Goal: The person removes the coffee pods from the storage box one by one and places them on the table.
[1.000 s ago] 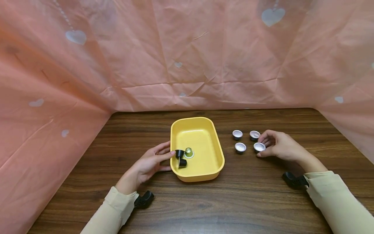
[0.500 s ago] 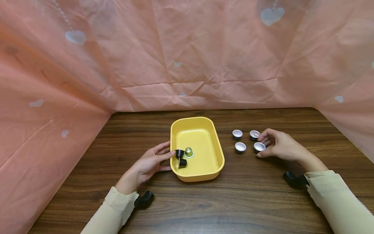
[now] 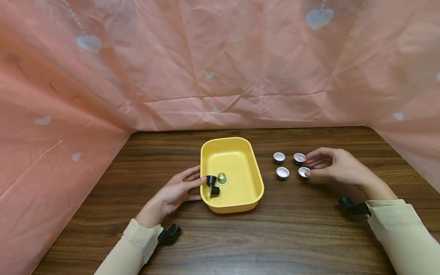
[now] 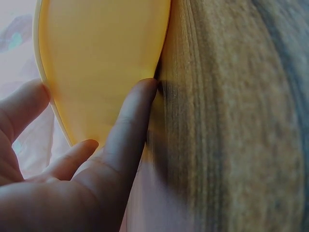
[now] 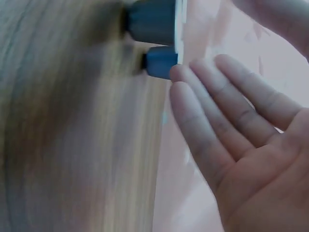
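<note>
i see the right hand, fingers spread, shifted outward since earlier, a capsule at its thumb tip; the left hand, spread, still touches the tray.

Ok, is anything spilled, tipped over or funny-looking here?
One black pod in the yellow tray looks odd: it lies on its side, while the four pods on the table stand in two neat rows, pale tops up. I see no spill.
</note>
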Demonstrator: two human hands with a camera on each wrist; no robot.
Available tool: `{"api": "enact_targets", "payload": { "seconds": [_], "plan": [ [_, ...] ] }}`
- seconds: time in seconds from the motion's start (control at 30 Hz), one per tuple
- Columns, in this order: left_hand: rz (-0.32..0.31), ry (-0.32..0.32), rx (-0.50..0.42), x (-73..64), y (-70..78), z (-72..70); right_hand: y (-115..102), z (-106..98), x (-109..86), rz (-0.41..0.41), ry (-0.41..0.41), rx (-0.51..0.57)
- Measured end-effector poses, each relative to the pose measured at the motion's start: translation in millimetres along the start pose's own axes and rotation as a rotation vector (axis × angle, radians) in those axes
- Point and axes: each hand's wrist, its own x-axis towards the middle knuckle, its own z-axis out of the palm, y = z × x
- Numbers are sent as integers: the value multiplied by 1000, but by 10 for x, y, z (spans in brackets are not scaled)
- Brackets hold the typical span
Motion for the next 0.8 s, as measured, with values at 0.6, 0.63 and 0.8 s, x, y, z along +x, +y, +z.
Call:
{"api": "enact_targets", "payload": {
  "seconds": [0.6,0.63,0.8],
  "plan": [
    [7,-1,-4,16,-13,-2,-185,-79,-47,30,109,210],
    [7,-1,-5,16,-12,-3,-201,-75,-39,26,110,213],
    [2,0,-2,4,1,-8,-316,-43,29,-21,119,277]
  ]
}}
